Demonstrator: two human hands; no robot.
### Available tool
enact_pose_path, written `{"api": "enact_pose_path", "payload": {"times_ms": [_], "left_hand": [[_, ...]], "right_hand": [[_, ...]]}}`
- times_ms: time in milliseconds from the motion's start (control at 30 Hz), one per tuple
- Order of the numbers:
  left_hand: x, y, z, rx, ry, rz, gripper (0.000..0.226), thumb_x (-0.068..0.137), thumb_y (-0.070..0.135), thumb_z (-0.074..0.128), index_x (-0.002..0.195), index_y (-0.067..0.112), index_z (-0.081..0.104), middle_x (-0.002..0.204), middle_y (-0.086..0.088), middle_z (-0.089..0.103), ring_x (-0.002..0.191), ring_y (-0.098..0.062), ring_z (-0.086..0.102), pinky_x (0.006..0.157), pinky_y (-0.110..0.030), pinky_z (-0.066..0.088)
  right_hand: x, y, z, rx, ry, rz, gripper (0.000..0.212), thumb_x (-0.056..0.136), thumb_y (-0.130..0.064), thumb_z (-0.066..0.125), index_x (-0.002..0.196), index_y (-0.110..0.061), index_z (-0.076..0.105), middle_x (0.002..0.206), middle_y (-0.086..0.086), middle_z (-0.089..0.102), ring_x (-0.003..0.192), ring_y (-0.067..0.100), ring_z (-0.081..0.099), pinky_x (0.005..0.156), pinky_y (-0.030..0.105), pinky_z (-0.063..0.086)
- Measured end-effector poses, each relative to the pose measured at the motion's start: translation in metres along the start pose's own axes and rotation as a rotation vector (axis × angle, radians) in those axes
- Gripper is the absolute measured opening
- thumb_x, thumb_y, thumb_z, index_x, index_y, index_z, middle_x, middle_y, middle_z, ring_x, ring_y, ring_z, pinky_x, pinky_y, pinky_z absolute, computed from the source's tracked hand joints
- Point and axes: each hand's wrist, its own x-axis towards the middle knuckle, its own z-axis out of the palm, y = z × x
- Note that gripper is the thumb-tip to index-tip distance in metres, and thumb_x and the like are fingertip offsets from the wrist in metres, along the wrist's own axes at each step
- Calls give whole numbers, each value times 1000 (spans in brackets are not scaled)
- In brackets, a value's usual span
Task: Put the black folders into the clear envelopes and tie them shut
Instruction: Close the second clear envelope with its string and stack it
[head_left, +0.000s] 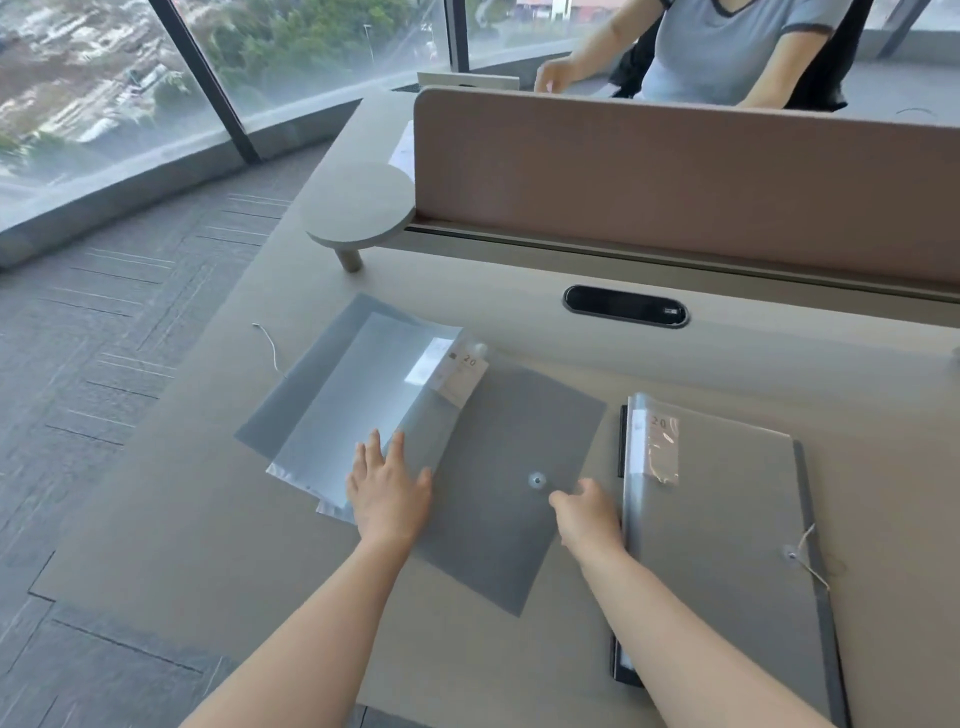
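Note:
A clear envelope (498, 493) lies flat in front of me with a folder (358, 395) sticking out of its open left end, a white label at the top. My left hand (387, 491) rests flat, fingers spread, on the folder and the envelope's mouth. My right hand (587, 514) is at the envelope's right edge, fingers curled just below its round button (537, 479); whether it pinches anything I cannot tell. The flap (291, 400) is spread to the left, with a white string (270, 345) trailing off. A second envelope (727, 525), holding a black folder, lies to the right.
A brown divider panel (675, 171) stands along the desk's back edge, with a person seated behind it. A round side shelf (358, 208) sits at the back left and a black cable port (626, 306) is set into the desk. The desk's left edge drops to carpet.

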Motion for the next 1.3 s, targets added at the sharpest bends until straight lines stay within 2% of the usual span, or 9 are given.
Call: {"api": "enact_pose_path", "payload": {"times_ms": [100,167,333,500,600,767,933,1100,1300], "left_hand": [[11,-13,2,25,-50,-3,68,95,37,50,157,27,21,168,-5,9,154,-27,4,123,-47,10],[15,-18,4,20,-86,-4,70,95,38,50,157,28,19,168,-5,10,154,-27,6,123,-47,11],[13,-26,9,-23,-125,-25,72,94,39,50,157,29,18,168,-3,12,154,-27,9,123,-46,14],[14,-28,7,-47,-95,-42,68,95,38,49,157,27,22,167,-2,16,153,-27,12,122,-44,16],[13,-28,7,-78,-83,-60,66,97,38,49,156,23,24,166,-3,19,153,-26,14,122,-44,18],[13,-27,3,-130,-74,-98,62,99,41,45,155,20,29,165,-4,24,152,-25,19,120,-47,23],[17,-21,-10,-283,-35,-141,58,99,42,47,151,17,38,160,-8,36,147,-28,30,118,-44,25],[20,-10,-46,-474,18,-86,60,98,43,54,148,13,44,154,-9,45,143,-26,38,117,-41,28],[12,-2,-97,-748,-53,-19,58,88,52,65,140,31,52,142,2,58,130,-19,55,111,-43,41]], "right_hand": [[4,1,7,48,55,54,20,71,-27,50,87,-17,55,82,7,59,81,35,64,75,39,51],[7,1,11,41,83,65,4,70,-25,49,73,-22,49,76,8,55,72,32,58,70,36,47],[2,-8,15,147,111,101,24,75,-8,49,59,-18,35,60,7,33,64,25,32,61,33,25],[4,-6,14,408,116,137,9,81,-7,56,84,-14,52,81,10,56,67,26,50,64,35,40],[-1,-11,10,492,49,86,14,87,-3,53,97,-14,50,87,12,61,62,28,57,54,33,47],[-7,-25,-2,347,-126,-40,42,93,-1,36,126,-23,50,111,9,69,49,26,68,43,26,49],[-18,-46,-25,363,-115,-167,42,93,1,32,101,-33,57,94,9,73,45,24,62,48,26,47],[-24,-61,-44,445,-137,-262,38,97,0,33,108,-27,58,87,5,75,39,18,57,45,24,43],[-35,-80,-64,543,-196,-366,38,98,2,35,108,-24,60,77,2,75,38,15,51,44,23,45]]}}
